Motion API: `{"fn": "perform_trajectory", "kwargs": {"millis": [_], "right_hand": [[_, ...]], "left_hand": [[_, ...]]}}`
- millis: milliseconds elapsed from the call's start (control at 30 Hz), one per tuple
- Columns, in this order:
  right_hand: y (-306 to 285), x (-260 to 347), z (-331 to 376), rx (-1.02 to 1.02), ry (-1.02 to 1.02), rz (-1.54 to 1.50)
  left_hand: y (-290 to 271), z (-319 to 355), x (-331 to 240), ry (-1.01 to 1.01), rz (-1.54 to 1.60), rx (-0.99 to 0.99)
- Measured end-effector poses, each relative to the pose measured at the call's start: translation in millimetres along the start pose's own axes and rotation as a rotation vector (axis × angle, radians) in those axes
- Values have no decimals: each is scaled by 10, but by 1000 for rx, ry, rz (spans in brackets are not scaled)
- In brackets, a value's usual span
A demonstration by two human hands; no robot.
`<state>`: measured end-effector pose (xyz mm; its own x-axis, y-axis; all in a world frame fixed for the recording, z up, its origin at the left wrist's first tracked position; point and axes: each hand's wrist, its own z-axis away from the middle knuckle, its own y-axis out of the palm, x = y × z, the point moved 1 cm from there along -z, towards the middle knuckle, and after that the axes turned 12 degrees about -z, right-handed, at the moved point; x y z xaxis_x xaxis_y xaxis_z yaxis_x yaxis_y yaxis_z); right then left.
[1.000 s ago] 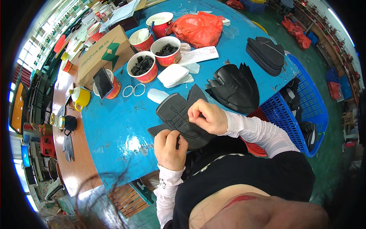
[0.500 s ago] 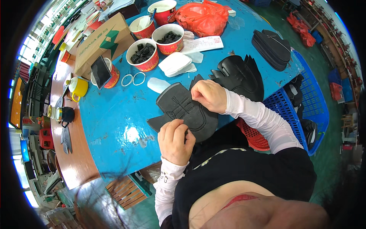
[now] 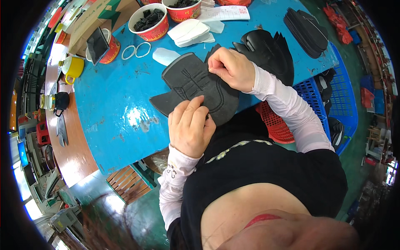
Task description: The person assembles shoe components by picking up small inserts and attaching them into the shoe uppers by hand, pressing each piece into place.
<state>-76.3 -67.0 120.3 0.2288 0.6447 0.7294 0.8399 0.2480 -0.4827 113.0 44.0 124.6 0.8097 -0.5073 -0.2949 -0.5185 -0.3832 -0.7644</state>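
A flat black moulded piece [image 3: 189, 77], which looks like a shoe upper with raised lines, lies at the table's near edge. My left hand [image 3: 189, 129] rests on its near edge with curled fingers, and a small black bit shows between thumb and forefinger. Over the piece's right side, my right hand [image 3: 233, 68] is closed in a pinch; what its fingertips hold is hidden. Just beyond my right hand lies a second glossy black upper piece [image 3: 271, 54] with jagged edges.
Paper bowls of black scraps [image 3: 148, 23], white sheets [image 3: 191, 32], two white rings [image 3: 136, 51] and a phone [image 3: 98, 45] occupy the blue table [image 3: 108, 100]. Stacked black pieces [image 3: 306, 33] lie at the far right. Blue [image 3: 343, 100] and red baskets [image 3: 277, 125] stand below the edge.
The view has shifted, so the table's things sit higher in the picture. Both hands keep nearly the same places on the black piece, with the left hand's fingers slightly moved.
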Motion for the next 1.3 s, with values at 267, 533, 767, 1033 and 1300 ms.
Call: {"fn": "perform_trajectory", "kwargs": {"millis": [267,533,767,1033,1300], "right_hand": [[84,38,-11,172,-99,140],[103,43,7,179,-113,123],[82,54,-37,212,-125,182],[-31,75,13,125,-229,292],[-38,105,151,34,-167,265]], "left_hand": [[-2,55,-34,3,-14,31],[-5,-25,-13,-15,-107,33],[181,-188,48,25,-146,36],[244,-203,78,26,-181,42],[235,-135,53,20,-143,18]]}}
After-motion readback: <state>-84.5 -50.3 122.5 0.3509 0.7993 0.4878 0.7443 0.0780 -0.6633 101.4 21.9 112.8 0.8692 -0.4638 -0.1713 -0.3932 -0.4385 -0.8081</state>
